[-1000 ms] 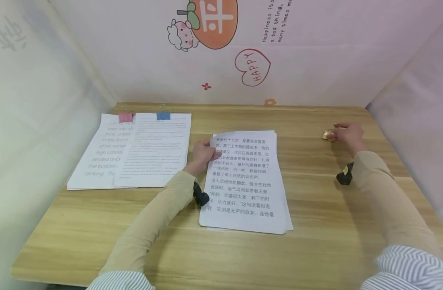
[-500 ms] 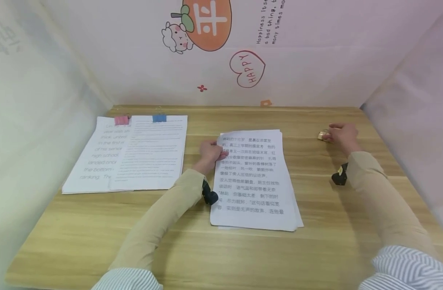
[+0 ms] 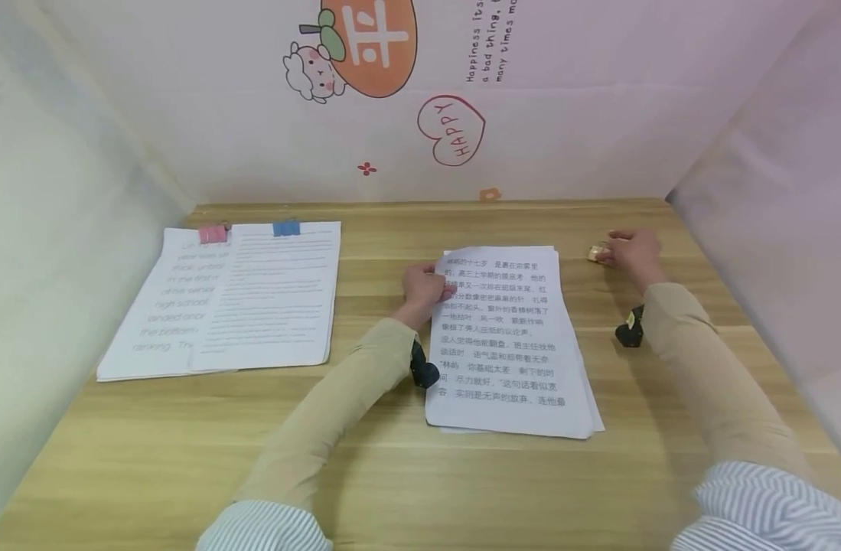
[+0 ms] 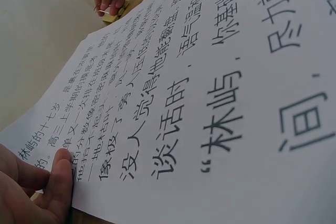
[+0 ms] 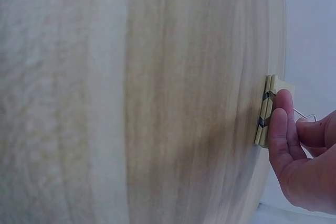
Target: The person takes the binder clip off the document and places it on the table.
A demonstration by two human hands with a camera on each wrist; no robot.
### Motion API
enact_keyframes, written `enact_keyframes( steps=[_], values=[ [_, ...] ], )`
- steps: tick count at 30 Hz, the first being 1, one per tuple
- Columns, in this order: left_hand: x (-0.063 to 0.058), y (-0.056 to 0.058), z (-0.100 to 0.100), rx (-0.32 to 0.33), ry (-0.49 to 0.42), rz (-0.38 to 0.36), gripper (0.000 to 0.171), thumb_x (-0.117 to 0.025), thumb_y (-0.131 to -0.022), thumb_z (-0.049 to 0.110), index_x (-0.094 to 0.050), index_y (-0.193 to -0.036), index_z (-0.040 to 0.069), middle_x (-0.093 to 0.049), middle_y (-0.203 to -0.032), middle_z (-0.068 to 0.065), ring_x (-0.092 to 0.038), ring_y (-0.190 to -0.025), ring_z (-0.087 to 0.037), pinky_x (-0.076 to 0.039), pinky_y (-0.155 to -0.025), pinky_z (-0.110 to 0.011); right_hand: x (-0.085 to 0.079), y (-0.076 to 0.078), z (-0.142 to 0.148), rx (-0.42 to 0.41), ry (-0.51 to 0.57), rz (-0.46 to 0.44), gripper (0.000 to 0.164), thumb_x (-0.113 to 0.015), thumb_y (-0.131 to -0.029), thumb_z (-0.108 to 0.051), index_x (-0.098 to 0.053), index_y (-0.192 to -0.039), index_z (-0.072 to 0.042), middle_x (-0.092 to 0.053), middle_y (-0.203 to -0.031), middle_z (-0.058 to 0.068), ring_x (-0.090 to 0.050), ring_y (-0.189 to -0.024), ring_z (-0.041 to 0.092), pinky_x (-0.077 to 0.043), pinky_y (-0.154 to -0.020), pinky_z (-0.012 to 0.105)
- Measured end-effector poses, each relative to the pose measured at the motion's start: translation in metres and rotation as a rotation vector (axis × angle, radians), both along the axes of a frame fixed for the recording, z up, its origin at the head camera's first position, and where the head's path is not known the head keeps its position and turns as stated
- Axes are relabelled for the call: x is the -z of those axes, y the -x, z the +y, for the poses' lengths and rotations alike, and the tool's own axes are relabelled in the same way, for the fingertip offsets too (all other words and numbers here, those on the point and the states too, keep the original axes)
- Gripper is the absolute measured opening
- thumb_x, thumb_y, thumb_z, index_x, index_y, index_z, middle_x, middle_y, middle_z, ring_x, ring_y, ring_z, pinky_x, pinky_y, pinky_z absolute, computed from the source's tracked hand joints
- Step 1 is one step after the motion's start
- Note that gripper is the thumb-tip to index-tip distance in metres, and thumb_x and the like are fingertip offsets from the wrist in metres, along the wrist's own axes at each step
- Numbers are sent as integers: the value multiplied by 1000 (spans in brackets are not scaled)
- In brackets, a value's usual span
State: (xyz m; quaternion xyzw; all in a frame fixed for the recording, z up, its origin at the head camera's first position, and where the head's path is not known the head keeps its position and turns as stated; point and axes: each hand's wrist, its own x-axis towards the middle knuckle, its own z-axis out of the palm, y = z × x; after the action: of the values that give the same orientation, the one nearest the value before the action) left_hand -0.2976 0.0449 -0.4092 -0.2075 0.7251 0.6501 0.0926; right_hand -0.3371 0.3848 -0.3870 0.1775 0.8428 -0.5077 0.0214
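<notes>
A loose stack of white sheets (image 3: 503, 337) with printed Chinese text lies on the table, its lower sheets peeking out at the right and bottom edges. My left hand (image 3: 423, 292) pinches the stack's left edge near the top, the thumb showing over the top sheet in the left wrist view. To the right of the stack, my right hand (image 3: 637, 256) holds a gold binder clip (image 5: 266, 111). In the right wrist view two fingers lie along the clip's side, and the thumb is by its wire handle (image 5: 304, 114). The clip is close over the wood and apart from the paper.
At the left lie two overlapping stacks of printed English pages (image 3: 265, 298), one with a pink binder clip (image 3: 213, 234), the other with a blue binder clip (image 3: 286, 228). White printed sheeting (image 3: 572, 115) rises behind and beside the wooden table (image 3: 420, 490).
My left hand and the paper stack have slid right across the table, closer to the gold binder clip. My right hand stays about where it was, still holding the clip. The head view has shifted slightly.
</notes>
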Motion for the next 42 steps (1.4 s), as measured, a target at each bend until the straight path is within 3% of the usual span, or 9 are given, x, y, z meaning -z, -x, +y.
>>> enact_keyframes(
  steps=[3,5,13,20,33,38,42],
  values=[
    [-2,-1,6,-4,10,-2,44,-50,-82,-8,-57,-125,3,-67,-102,-20,-62,-54,-7,-55,-49,-14,0,0,-3,4,-33,0,46,-41,-93,-5,-38,-138,7,-52,-125,34,-60,-54,-9,-57,-65,10],
    [-5,-1,9,-2,23,-2,43,-50,-83,-7,-57,-124,3,-67,-100,-19,-62,-55,-7,-55,-49,-14,0,0,-3,5,-24,-4,46,-41,-94,-5,-38,-138,7,-46,-131,35,-60,-54,-10,-57,-66,10],
    [-4,-1,18,23,166,38,34,-54,-84,2,-63,-117,4,-71,-91,-12,-63,-55,-5,-54,-49,-15,0,-2,-7,8,-13,-27,46,-42,-94,-6,-38,-139,5,-45,-135,32,-60,-54,-9,-57,-66,10],
    [1,1,10,-54,249,67,28,-55,-84,4,-67,-109,6,-72,-82,-6,-61,-55,-8,-52,-49,-17,1,12,-27,-49,-42,-28,45,-41,-95,-6,-38,-139,5,-43,-138,30,-58,-53,-10,-57,-67,10],
    [-5,-5,-3,-154,303,102,24,-63,-80,5,-68,-104,5,-69,-94,-11,-64,-73,-18,-54,-60,-23,6,40,-54,-110,-52,-47,45,-42,-96,-8,-39,-139,2,-48,-133,31,-58,-50,-8,-57,-63,11],
    [-9,-7,3,-142,322,107,29,-62,-81,4,-67,-109,5,-69,-96,-10,-65,-75,-19,-56,-64,-25,8,39,-46,-126,-87,-44,46,-42,-96,-10,-38,-139,2,-47,-133,30,-57,-50,-10,-57,-62,10],
    [-13,-2,13,-117,338,145,41,-63,-81,5,-60,-122,7,-66,-109,-8,-65,-93,-19,-56,-82,-28,4,31,-22,-118,-47,-28,48,-40,-96,-10,-33,-140,6,-40,-138,31,-58,-52,-11,-57,-64,10]
  ],
)
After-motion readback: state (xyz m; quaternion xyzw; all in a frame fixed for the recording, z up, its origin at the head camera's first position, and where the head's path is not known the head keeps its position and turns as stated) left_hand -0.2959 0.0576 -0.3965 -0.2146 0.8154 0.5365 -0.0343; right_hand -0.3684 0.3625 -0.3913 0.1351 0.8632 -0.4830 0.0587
